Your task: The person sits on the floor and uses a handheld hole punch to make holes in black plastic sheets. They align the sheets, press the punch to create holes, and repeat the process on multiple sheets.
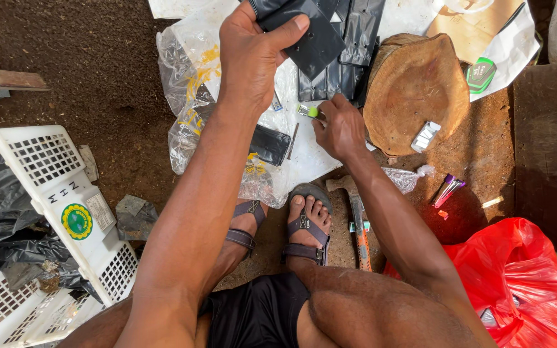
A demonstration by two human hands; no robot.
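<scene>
My left hand (253,55) is raised and grips a small flat black plastic bag (307,35) by its edge, thumb on top. My right hand (336,125) is lower, closed on a small green-tipped tool (309,111) that points left. Under both hands lies a pile of similar black bags (346,58) on a clear plastic sheet (188,90). One more black bag (270,143) lies flat on the sheet between my arms.
A round wooden block (414,90) with a small silver packet (425,136) stands right of the pile. A hammer (358,225) lies by my sandalled feet. White plastic basket (59,212) at left, red plastic bag (517,277) at lower right, dirt ground (98,64) all around.
</scene>
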